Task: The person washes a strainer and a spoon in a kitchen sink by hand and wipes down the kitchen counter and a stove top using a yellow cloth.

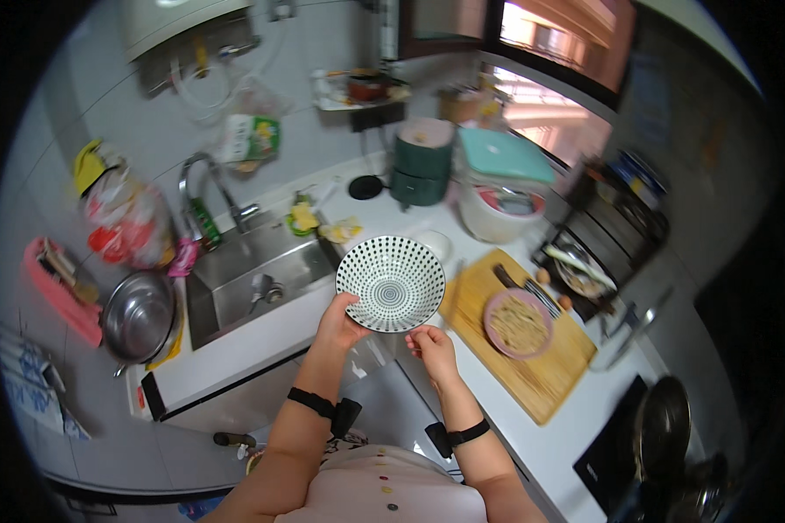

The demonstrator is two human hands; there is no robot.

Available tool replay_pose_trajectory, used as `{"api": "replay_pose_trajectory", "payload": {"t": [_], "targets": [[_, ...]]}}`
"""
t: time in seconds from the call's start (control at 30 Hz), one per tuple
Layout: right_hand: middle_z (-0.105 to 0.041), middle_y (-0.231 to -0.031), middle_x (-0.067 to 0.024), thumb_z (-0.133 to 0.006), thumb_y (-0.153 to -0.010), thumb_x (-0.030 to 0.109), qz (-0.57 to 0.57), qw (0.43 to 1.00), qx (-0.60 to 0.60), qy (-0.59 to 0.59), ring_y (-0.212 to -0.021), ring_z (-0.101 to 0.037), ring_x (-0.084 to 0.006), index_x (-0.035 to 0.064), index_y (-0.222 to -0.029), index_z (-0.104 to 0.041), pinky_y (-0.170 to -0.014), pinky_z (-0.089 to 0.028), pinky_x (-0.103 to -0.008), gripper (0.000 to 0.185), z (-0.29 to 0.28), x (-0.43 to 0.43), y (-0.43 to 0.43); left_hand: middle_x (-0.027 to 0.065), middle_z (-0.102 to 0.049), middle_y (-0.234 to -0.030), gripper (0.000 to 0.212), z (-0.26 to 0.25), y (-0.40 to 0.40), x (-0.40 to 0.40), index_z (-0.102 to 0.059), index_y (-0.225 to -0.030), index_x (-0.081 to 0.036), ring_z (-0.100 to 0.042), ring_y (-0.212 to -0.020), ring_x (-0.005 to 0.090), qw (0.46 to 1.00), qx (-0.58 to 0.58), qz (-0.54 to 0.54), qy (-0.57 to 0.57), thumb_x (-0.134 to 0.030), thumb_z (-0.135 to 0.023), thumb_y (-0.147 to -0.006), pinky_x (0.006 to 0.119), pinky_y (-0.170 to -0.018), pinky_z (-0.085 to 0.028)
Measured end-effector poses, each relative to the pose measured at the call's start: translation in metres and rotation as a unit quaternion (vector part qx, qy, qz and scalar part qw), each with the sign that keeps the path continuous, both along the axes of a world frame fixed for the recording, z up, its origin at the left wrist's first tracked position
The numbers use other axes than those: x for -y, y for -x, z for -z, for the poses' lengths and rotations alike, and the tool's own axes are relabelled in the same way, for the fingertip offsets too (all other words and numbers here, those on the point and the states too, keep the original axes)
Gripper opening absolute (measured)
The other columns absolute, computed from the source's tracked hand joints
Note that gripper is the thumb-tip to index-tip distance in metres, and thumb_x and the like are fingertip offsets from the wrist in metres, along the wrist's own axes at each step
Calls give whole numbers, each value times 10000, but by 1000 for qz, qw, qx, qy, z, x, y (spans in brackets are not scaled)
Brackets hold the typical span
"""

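Note:
A white bowl with a black dot pattern (390,284) is held up in front of me, its inside facing the camera. Nothing shows inside it. My left hand (341,323) grips its lower left rim, with the thumb over the edge and the fingers underneath. At the lower right rim is my right hand (432,350), its fingers curled. Whether those fingers pinch the rim or only rest beside it is unclear. To the right, a pink bowl of pale, shredded-looking food (519,324) stands on a wooden cutting board (549,386). Beside that bowl lies a dark-handled knife (507,276).
Left of my hands is a steel sink (235,287) with a curved faucet (199,163). A metal pot (139,317) stands beyond it. A green air fryer (422,167) and a teal-lidded container (504,183) line the back. A pan (662,425) is at the right.

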State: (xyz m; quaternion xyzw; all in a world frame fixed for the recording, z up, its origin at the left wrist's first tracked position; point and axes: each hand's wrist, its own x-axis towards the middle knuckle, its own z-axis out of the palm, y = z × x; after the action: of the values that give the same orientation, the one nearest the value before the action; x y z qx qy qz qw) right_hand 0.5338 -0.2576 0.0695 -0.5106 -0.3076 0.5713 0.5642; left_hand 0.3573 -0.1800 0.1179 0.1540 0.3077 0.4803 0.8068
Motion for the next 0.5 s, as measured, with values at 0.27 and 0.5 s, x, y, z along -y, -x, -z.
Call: {"api": "replay_pose_trajectory", "payload": {"t": [0.27,0.5], "targets": [[-620,-792,-18,-527,-851,150,-120,982,146,3,-723,-566,-98,51,-872,-594,-652,-453,-251,121,8,-150,161,175,-505,-1197,403,57,195,-79,-426,-1217,-10,-509,-1098,320,987,47,-149,-21,-102,-540,-842,510,-929,-422],[-588,-728,4,-562,-792,109,-266,935,230,-35,-635,-507,-85,40,-782,-599,-600,-414,-218,79,29,-262,277,174,-479,-1212,413,81,311,-118,-422,-1199,-42,-504,-1086,330,957,53,-278,57,-88,-571,-816,538,-931,-410]]}}
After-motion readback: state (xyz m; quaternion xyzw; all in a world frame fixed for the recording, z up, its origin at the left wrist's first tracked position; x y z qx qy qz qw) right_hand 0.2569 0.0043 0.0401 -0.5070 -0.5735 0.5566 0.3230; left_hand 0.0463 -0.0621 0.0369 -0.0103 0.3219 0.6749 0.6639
